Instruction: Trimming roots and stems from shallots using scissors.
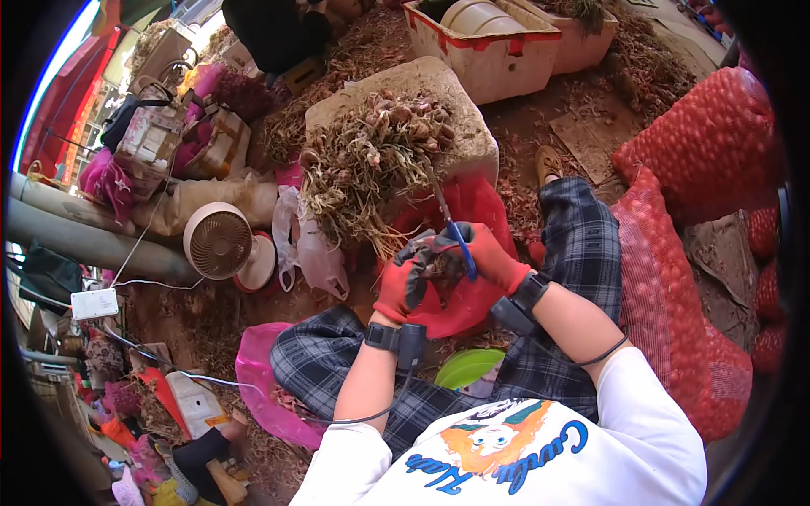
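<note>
My right hand (pixel 496 258), in a red and dark work glove, is closed on the blue handles of a pair of scissors (pixel 463 251). The blades point up and away, toward the foam box. In the same kind of glove, my left hand (pixel 400 280) is closed around a garlic-like bulb (pixel 437 266), partly hidden by the fingers. Both hands are close together over a red plastic bag (pixel 472 308) between my knees. Beyond them, a heap of dried bulbs with stringy stems (pixel 371 156) lies on a white foam box (pixel 460 110).
At right stand large red mesh sacks (pixel 709 139) full of bulbs. To the left are a small fan (pixel 221 239), a clear plastic bag (pixel 321 257) and a pink bag (pixel 261 363). A green dish (pixel 469 368) sits near my lap. Foam bins (pixel 498 63) and another person (pixel 274 38) are farther off.
</note>
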Tool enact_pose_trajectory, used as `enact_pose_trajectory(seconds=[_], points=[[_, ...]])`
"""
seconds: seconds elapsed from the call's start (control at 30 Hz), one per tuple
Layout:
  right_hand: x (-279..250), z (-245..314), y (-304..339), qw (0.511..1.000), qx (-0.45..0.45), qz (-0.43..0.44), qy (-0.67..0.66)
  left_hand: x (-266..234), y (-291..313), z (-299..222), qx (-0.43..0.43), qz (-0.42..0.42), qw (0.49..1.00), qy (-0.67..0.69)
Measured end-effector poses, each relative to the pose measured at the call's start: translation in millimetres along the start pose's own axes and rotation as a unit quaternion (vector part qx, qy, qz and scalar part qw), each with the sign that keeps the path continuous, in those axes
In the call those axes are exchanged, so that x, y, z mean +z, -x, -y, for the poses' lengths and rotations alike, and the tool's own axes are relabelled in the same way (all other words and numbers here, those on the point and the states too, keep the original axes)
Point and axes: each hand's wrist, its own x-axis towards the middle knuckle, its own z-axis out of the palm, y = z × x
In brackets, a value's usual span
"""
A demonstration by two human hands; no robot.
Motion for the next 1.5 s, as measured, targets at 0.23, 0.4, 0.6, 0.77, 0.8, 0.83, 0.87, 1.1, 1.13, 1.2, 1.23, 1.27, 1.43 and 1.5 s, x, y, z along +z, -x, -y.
enact_pose_trajectory(seconds=[0.23, 0.4, 0.6, 0.77, 0.8, 0.83, 0.87, 1.1, 1.13, 1.2, 1.23, 1.27, 1.43, 1.5], points=[[-8.0, -23.3, -3.7, 0.975, -0.112, -0.029, 0.189, -8.1, -0.2, 10.8, -0.024, -0.052, 0.979, -0.195], [-3.3, -5.4, -3.1, 0.963, 0.078, 0.049, -0.254, -22.2, 0.2, 38.9, 0.029, -0.037, 0.938, -0.343], [-16.2, 8.2, 4.3, 0.94, 0.131, 0.077, -0.307, -8.7, -2.2, -2.1, -0.068, 0.077, 0.994, -0.027], [-8.9, 8.3, 3.9, 0.973, 0.163, 0.06, -0.151, 18.3, 6.4, -21.2, -0.041, 0.049, 0.997, -0.036], [-9.5, 6.8, 4.4, 0.981, 0.154, 0.019, -0.113, 19.8, 7.6, -21.4, -0.064, 0.033, 0.997, -0.017], [-8.5, 5.4, 3.7, 0.986, 0.144, -0.021, -0.075, 20.0, 9.5, -23.8, -0.087, 0.015, 0.996, 0.0], [-9.0, 2.8, -0.2, 0.988, 0.134, -0.042, -0.065, 6.2, -0.3, -15.3, -0.178, 0.035, 0.963, 0.201], [-6.1, 15.8, 1.2, 0.997, 0.038, 0.048, -0.05, -11.0, 4.3, -0.7, -0.185, 0.093, 0.958, 0.2], [-7.9, 18.2, 1.2, 0.999, 0.022, 0.027, -0.012, -2.8, 6.2, -6.2, -0.156, 0.058, 0.968, 0.188], [-14.2, 13.4, 1.2, 1.0, 0.004, 0.007, 0.025, -4.0, 2.7, -8.4, -0.125, 0.022, 0.976, 0.176], [-17.6, 9.0, 1.1, 0.992, -0.038, 0.011, 0.119, -11.6, -1.9, -12.4, -0.123, 0.064, 0.954, 0.267], [-19.7, 5.1, 1.3, 0.974, -0.08, 0.015, 0.212, -17.8, -5.3, -15.6, -0.119, 0.106, 0.921, 0.356], [-9.7, 29.3, 24.7, 0.968, 0.008, 0.116, 0.225, -23.3, -4.3, -26.2, -0.091, 0.069, 0.923, 0.369], [-7.0, 30.4, 25.7, 0.955, 0.018, 0.115, 0.271, -23.1, -3.0, -21.9, -0.066, 0.055, 0.943, 0.322]])
